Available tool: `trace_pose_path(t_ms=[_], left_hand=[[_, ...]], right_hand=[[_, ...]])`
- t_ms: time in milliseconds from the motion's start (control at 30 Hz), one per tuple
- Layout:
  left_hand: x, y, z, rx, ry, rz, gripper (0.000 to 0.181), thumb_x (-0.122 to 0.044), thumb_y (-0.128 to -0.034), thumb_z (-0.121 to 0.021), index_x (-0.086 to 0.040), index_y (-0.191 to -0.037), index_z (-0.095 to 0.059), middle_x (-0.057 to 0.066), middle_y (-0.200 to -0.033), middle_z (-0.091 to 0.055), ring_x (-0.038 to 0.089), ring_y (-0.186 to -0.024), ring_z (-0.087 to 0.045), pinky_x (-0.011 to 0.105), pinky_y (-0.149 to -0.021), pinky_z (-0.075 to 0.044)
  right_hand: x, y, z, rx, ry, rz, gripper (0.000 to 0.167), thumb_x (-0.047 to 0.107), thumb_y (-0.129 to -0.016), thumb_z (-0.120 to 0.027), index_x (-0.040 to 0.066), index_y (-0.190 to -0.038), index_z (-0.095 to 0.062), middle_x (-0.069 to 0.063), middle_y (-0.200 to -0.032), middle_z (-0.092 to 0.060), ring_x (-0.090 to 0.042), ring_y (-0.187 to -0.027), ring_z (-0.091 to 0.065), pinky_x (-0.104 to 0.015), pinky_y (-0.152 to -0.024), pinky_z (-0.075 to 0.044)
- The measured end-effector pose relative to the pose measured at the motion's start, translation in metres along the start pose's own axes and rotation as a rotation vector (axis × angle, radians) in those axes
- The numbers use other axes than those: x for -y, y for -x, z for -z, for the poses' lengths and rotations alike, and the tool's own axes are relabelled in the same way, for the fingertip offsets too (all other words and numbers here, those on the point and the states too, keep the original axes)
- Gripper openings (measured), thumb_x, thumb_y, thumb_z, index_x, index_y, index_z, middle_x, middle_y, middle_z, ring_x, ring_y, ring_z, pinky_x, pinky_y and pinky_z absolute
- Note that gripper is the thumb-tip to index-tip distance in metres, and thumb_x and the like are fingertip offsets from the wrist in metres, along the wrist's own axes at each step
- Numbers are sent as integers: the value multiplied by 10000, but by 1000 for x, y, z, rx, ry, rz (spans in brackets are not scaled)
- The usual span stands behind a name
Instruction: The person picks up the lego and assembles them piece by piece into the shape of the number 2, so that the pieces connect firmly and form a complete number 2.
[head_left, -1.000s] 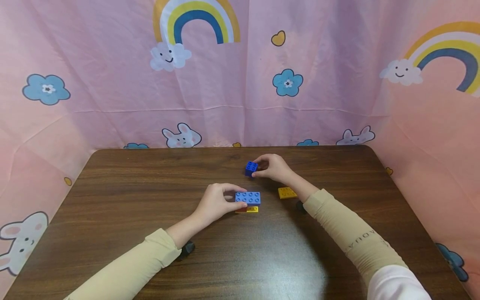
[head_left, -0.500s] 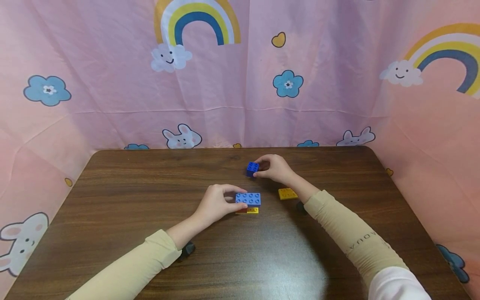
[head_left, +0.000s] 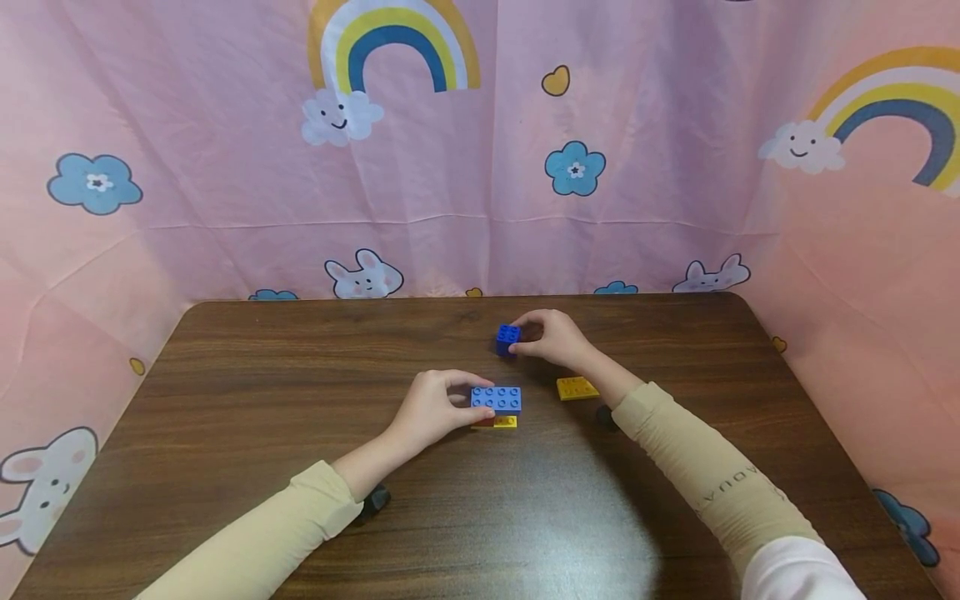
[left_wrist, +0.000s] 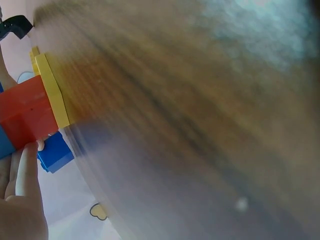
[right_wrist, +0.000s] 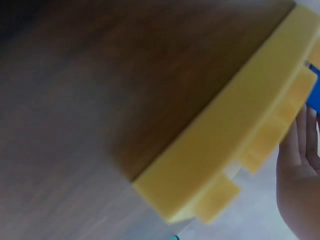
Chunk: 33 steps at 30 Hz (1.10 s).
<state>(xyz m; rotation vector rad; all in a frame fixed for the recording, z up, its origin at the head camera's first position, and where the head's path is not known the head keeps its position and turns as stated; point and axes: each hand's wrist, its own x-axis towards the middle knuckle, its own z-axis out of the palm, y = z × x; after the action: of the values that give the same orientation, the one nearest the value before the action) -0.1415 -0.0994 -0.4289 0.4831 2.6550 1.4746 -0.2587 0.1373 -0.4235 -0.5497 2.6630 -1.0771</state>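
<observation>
Light-blue eight-stud brick (head_left: 504,399) tops a red brick (left_wrist: 30,110) and yellow plate (left_wrist: 53,90) on the bench (head_left: 300,375), pinched by the left hand (head_left: 427,407); beyond, the right hand (head_left: 555,338) pinches a dark-blue four-stud brick (head_left: 506,339), each hand parted only by its brick.

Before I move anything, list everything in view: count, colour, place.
Light blue brick: 1, light blue, top of stack in front of left hand
Red brick: 1, red, under light blue brick
Lower yellow plate: 1, yellow, under red brick
Dark blue brick: 1, dark blue, at right fingertips
Loose yellow plate: 1, yellow, on table by right wrist
Table: 1, brown, beneath the pieces
Printed curtain: at least 1, pink, behind and beside table
Black objects: 2, black, by the wrists
Sleeves: 2, beige, forearms
Left hand: 1, bare, pinching light blue brick
Right hand: 1, bare, pinching dark blue brick
</observation>
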Motion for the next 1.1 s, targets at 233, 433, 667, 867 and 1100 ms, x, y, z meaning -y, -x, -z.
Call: trace_pose_path(t_ms=[233, 433, 667, 867, 1100], left_hand=[[0, 1, -1, 2, 14, 4, 299, -198, -865, -908, -117, -1141, -827, 123, -1232, -790, 309, -1192, -745, 387, -911, -666], [-1, 2, -1, 2, 26, 9, 299, -193, -865, -907, -110, -1141, -825, 132, -1239, -786, 316, -1187, -747, 397, -915, -665], [-2, 2, 0, 5, 25, 25, 303, -186, -866, -906, -111, -1147, -824, 130, -1245, -785, 317, -1202, -741, 390, -919, -663], [-2, 1, 0, -3, 21, 16, 303, -191, -865, -907, -108, -1145, -825, 129, -1232, -789, 315, -1192, -745, 385, -917, -664], [-2, 1, 0, 2, 17, 13, 302, -186, -870, -903, -103, -1149, -823, 130, -1229, -790, 313, -1190, -745, 373, -913, -664]], right_hand=[[2, 5, 4, -8, -19, -3, 426, 198, -934, -834, 18, -1302, -717, -191, -1278, -735, -344, -1128, -721, -472, -1008, -631], [5, 8, 8, -25, -23, 20, 419, 200, -942, -826, 20, -1304, -715, -185, -1282, -726, -336, -1141, -707, -472, -1023, -622], [10, 13, 12, -39, -51, 57, 405, 172, -954, -810, -1, -1305, -705, -200, -1286, -715, -347, -1162, -693, -491, -1057, -604], [16, 18, 15, -54, -75, 76, 404, 189, -968, -790, -5, -1311, -696, -207, -1284, -714, -354, -1151, -697, -510, -1058, -601], [21, 26, 18, -67, -94, 91, 401, 196, -975, -781, 5, -1316, -694, -202, -1277, -717, -357, -1159, -690, -528, -1073, -586]])
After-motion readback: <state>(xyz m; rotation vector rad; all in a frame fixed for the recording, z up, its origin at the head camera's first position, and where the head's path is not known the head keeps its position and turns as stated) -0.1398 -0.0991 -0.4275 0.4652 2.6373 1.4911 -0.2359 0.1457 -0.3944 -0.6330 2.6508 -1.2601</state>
